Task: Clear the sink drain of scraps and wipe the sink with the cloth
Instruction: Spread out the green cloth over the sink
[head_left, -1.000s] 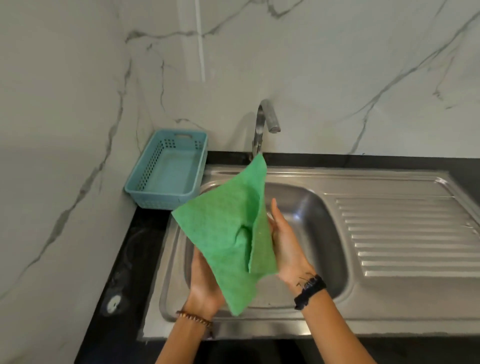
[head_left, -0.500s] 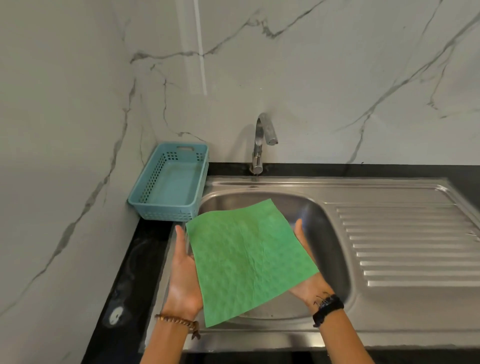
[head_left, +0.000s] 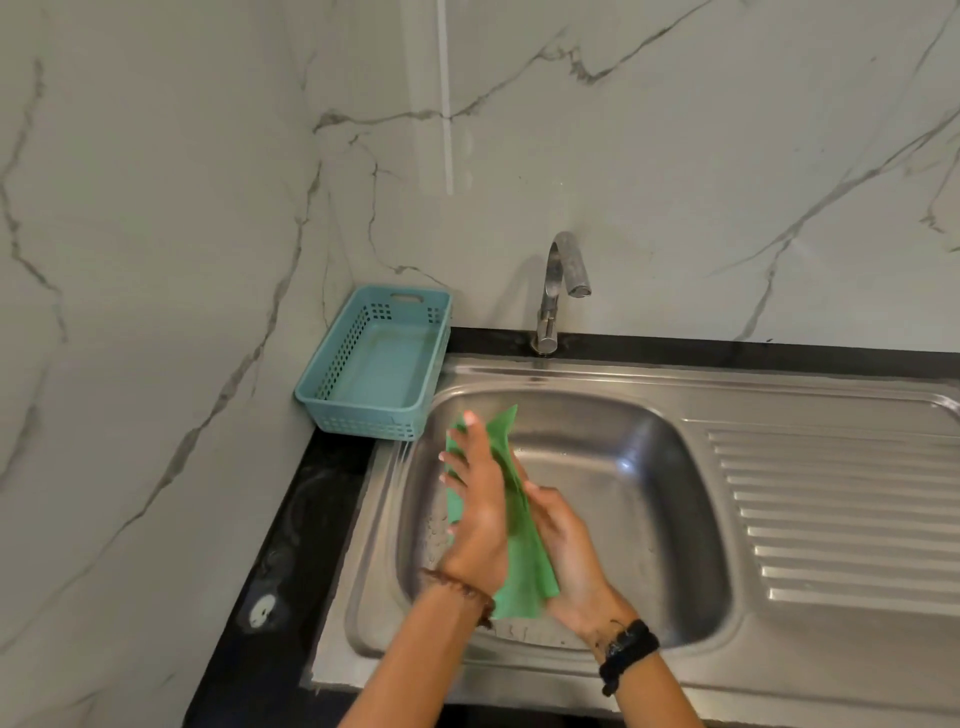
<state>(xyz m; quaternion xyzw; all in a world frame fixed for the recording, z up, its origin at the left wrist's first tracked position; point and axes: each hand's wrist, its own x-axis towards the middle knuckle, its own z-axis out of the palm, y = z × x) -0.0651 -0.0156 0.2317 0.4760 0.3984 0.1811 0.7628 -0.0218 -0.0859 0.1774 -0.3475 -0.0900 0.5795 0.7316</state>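
A green cloth (head_left: 522, 561) is folded between my two hands above the left part of the steel sink (head_left: 649, 467). My left hand (head_left: 480, 499) lies flat on the cloth's left side, fingers straight and pointing away from me. My right hand (head_left: 569, 551) presses the cloth from the right, fingers fairly straight under the fold. The cloth's top corner sticks up past my left fingertips, its lower edge hangs near my wrists. My hands and the cloth hide the sink's drain, and no scraps show.
A curved steel tap (head_left: 556, 291) stands behind the basin. An empty teal plastic basket (head_left: 379, 364) sits on the black counter at the sink's back left corner. The ribbed draining board (head_left: 841, 509) stretches to the right. Marble walls close in at the back and left.
The cloth was spread flat across both palms; my hands have come together and folded it in half between them. The view has tilted a little further down.
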